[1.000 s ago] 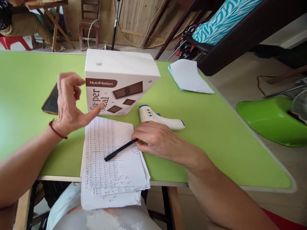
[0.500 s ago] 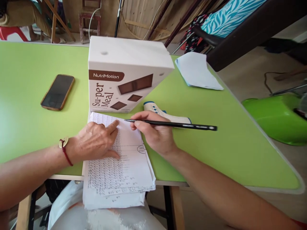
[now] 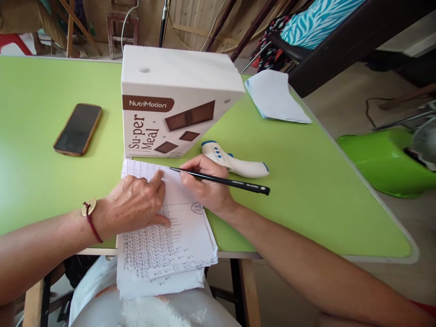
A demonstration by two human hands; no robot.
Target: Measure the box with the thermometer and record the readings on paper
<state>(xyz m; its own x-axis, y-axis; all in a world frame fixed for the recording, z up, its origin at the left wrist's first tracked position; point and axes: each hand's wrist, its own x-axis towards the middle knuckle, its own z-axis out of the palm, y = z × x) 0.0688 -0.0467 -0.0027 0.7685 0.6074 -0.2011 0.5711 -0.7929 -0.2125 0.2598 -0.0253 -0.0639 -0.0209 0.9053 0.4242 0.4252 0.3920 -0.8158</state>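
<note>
A stack of paper sheets (image 3: 190, 236) covered in small handwriting lies at the table's near edge and hangs over it. My left hand (image 3: 139, 200) rests palm down on the sheets, index finger pointing at the upper part and thumb stretched out, holding nothing. In my right hand (image 3: 206, 184) is a black pen (image 3: 238, 183), gripped close to its tip. That tip is just right of my left index finger, at the upper sheet; whether it touches the paper I cannot tell. Behind the right hand lies a white and blue infrared thermometer (image 3: 245, 167), partly hidden by it.
A white NutriMotion box (image 3: 146, 122) stands directly behind the papers. On the green table (image 3: 306, 204) are a phone (image 3: 78, 129) to the left and folded paper (image 3: 277, 97) at the back right. A green tub (image 3: 384, 163) sits beyond the right edge.
My right hand has shifted left with the pen, and the pen's rear end has swung toward me. My left hand keeps its place on the sheets. The whole view has shifted slightly.
</note>
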